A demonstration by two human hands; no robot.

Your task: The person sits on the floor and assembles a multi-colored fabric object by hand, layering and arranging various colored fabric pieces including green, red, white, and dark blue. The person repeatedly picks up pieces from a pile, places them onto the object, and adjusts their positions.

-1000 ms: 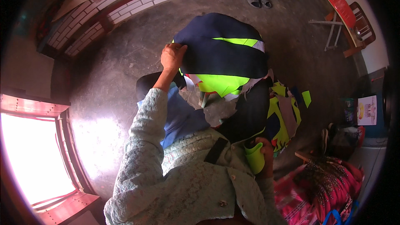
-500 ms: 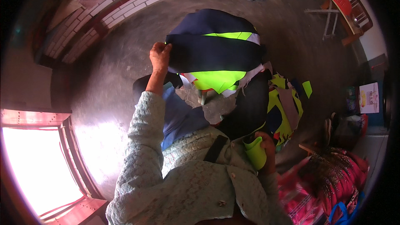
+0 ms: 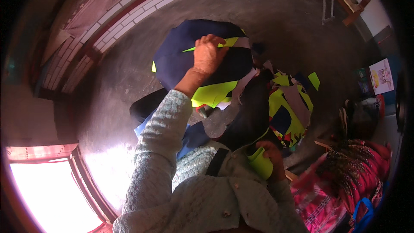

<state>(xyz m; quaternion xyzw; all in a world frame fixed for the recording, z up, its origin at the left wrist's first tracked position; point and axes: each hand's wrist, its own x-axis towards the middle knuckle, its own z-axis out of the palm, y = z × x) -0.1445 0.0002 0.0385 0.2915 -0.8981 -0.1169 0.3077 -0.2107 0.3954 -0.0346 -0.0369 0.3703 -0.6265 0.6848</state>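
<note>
With the right hand [image 3: 274, 159] clasping lime fabric [image 3: 261, 165], the left hand [image 3: 208, 55], grip unclear, seemingly picks at navy cloth [image 3: 177, 64] beneath; lifting calls for pinching.

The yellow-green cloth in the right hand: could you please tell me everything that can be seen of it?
The yellow-green cloth looks like thin, smooth, plain fabric, bright in colour. It is curled over rather than flat, and the right hand holds it at its right side, close to the jacket. Whether it touches the jacket is unclear.
</note>
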